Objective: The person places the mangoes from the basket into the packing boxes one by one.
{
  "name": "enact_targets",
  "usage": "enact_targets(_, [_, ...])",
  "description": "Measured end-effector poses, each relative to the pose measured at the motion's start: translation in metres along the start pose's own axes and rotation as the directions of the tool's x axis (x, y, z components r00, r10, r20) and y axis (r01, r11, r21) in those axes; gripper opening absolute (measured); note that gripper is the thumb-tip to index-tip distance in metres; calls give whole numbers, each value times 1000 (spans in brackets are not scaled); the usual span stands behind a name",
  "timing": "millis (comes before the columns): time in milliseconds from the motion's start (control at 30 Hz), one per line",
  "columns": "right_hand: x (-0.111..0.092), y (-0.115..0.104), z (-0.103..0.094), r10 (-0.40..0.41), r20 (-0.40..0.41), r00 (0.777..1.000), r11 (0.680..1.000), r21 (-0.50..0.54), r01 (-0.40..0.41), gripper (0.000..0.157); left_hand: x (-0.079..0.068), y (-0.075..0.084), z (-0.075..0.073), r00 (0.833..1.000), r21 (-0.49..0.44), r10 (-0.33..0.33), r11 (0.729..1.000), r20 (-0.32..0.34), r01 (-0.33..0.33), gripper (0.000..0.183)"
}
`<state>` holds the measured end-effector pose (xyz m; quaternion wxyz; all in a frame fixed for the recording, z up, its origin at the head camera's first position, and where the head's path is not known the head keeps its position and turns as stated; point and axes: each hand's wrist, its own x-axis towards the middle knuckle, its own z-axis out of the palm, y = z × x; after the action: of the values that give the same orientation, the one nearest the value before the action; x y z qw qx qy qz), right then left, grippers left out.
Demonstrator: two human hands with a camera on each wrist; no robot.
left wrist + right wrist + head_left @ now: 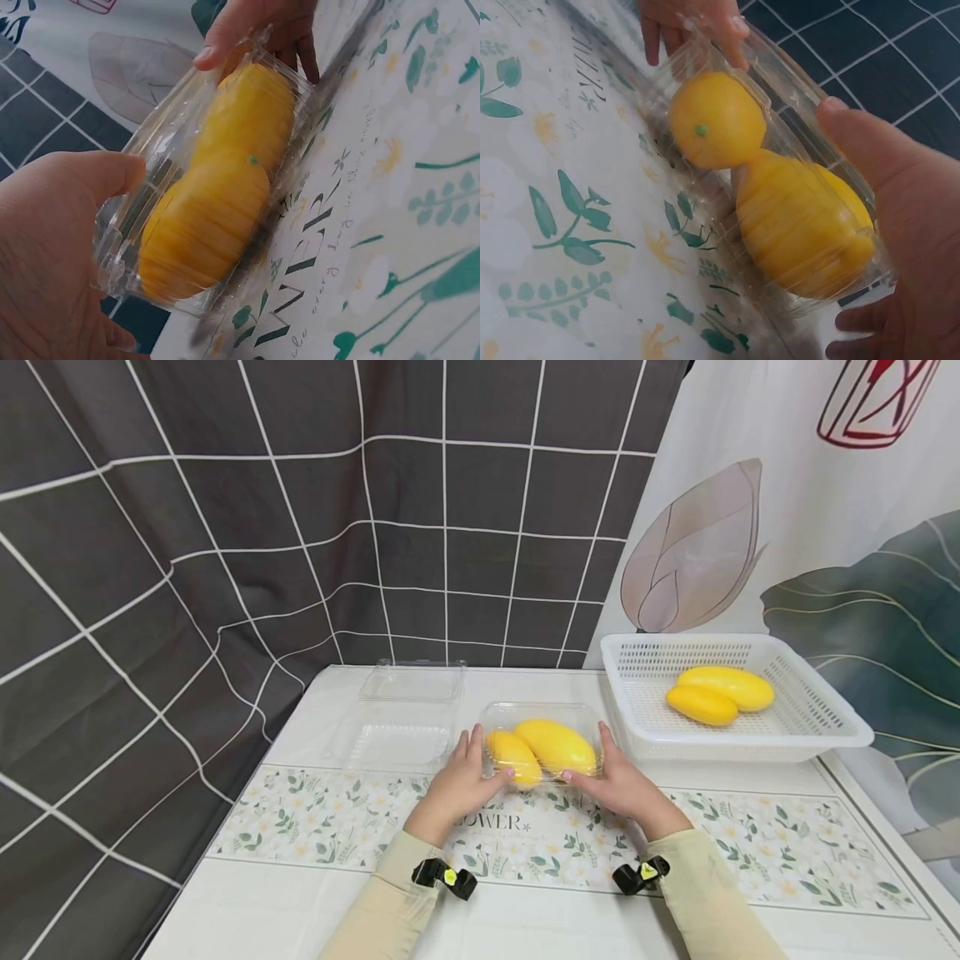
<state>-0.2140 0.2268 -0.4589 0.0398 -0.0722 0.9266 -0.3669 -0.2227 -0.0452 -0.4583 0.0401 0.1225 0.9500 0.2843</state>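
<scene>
Between my two hands is a clear plastic clamshell box [501,713] with two yellow mangoes inside, a larger mango [557,746] on the right and a smaller mango [513,757] on the left. Its clear lid lies over the fruit. My left hand [459,787] holds the left end, thumb [120,174] on the lid's edge and fingers mostly hidden behind the side. At the opposite end my right hand [627,783] grips likewise, its thumb [855,127] on the lid's edge. In the wrist views a green stem spot shows on the smaller mango.
A second clear clamshell box [397,745] lies open to the left, its lid [412,683] folded back. On the right stands a white perforated basket [742,745] holding two more mangoes [724,685]. A floral runner [330,818] crosses the white table; curtains hang behind.
</scene>
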Motion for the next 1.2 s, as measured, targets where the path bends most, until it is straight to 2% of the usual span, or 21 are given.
enact_targets(133, [-1,5,2,-25,-7,1000,997,72,25,106,1,-4,0,1000,-72,19,997,13,-18,80])
enact_targets(233, [-2,9,2,-76,-17,997,991,113,77,94,3,-8,1,999,-115,37,993,0,-37,65])
enact_targets(367, [-1,14,3,-129,-26,991,981,144,131,81,4,-15,7,999,-172,33,984,-39,-39,61])
enact_targets(567, [-5,19,5,-61,-40,997,985,162,67,69,3,-23,19,996,-222,3,975,-90,-23,64])
enact_targets(700, [-10,23,9,-31,-78,996,991,125,41,63,2,-23,24,995,-212,-18,977,-97,-3,61])
enact_targets(867, [-13,26,16,-47,-149,988,999,16,50,60,1,-19,26,997,-165,3,986,-74,-15,56])
enact_targets(1067, [-12,22,23,30,-155,987,998,-59,-39,65,1,-13,27,999,-177,1,984,-55,-10,55])
enact_targets(1200, [-12,19,24,34,-164,986,995,-91,-50,61,3,-8,28,999,-181,-13,984,-47,4,55])
